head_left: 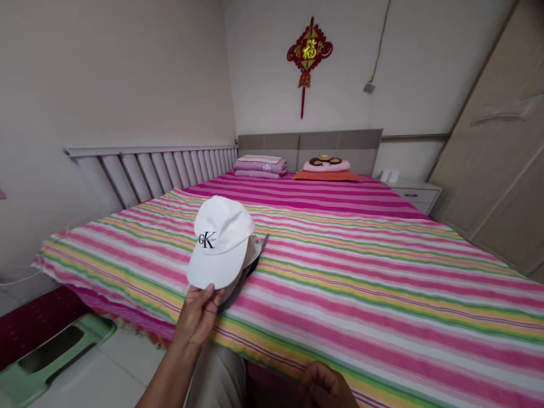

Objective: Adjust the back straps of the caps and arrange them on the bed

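"What's in front of the hands?"

"A stack of caps: a white baseball cap point(221, 241) with a black CK logo on top, a pale cap point(254, 253) tucked under it, and a dark cap point(256, 262) with a grey edge at the bottom."

"Who's got them?"

"The left hand point(198, 317), just past its fingertips. Its fingers point(209, 292) pinch the white cap's brim, so that hand is narrow and holding. The stack sits over a striped bedspread point(340, 283) in pink, yellow, green and white. I can't tell whether the lower caps touch it."

"And the right hand point(325, 388)?"

"Low at the bed edge, well apart from the caps, with its fingers point(314, 377) curled. It's cut off by the frame, so I can't tell if it's holding anything."

"Anything that stores things?"

"Ahead of both hands, a bedside cabinet point(414, 194) with its drawers shut, well beyond the caps. Folded lilac bedding point(259, 168) lies at the far end of the bed, and left of the left hand, on the floor, is a green plastic stool point(53, 352) beside a dark red mat point(36, 323)."
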Motion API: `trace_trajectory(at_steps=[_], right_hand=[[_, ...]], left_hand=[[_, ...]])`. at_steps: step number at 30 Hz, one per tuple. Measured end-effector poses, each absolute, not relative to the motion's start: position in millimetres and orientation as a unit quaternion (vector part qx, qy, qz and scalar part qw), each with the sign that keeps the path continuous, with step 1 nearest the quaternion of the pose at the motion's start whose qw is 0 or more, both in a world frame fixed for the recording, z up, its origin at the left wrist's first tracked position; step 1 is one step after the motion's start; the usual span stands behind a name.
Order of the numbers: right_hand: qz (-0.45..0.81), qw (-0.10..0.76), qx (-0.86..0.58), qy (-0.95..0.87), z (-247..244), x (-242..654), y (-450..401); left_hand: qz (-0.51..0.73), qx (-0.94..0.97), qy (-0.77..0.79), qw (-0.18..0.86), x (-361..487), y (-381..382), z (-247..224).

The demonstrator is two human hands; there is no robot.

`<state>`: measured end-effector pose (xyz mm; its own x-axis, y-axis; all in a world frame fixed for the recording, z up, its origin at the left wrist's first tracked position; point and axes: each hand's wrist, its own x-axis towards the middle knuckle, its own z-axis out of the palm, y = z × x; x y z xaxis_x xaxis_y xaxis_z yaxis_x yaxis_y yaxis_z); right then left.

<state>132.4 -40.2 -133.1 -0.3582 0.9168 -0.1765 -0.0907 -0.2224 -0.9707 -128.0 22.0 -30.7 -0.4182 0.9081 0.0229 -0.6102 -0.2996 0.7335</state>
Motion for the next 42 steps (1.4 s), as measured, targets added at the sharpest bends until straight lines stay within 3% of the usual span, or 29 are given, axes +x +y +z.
trace_trajectory(at_steps=[5, 9, 12, 18, 24, 30, 36, 42], right_hand=[[0.681, 0.453, -0.355, -0.453, -90, 137, -25], [0.708, 0.55, -0.225, -0.382, -43, 141, -13], [0.7, 0.621, -0.208, -0.283, -27, 145, -9], [0.733, 0.618, -0.219, -0.181, -26, 157, -14], [0.762, 0.574, -0.231, -0.192, -25, 172, -25], [0.735, 0.591, -0.281, -0.175, -44, 187, -36], [0.713, 0.606, -0.306, -0.177, -65, 203, -53], [0.697, 0.618, -0.311, -0.188, -87, 212, -66]], left_hand=[[0.668, 0.212, 0.342, 0.626, -75, -7, -70], [0.587, 0.198, 0.324, 0.715, -32, -31, -110], [0.529, 0.205, 0.301, 0.766, -12, -42, -132], [0.448, 0.23, 0.211, 0.838, -19, -44, -151], [0.418, 0.2, 0.179, 0.868, -30, -25, -145], [0.383, 0.241, 0.163, 0.877, -28, 2, -103], [0.46, 0.278, 0.171, 0.826, -21, 11, -66], [0.457, 0.3, 0.173, 0.82, -20, 11, -58]])
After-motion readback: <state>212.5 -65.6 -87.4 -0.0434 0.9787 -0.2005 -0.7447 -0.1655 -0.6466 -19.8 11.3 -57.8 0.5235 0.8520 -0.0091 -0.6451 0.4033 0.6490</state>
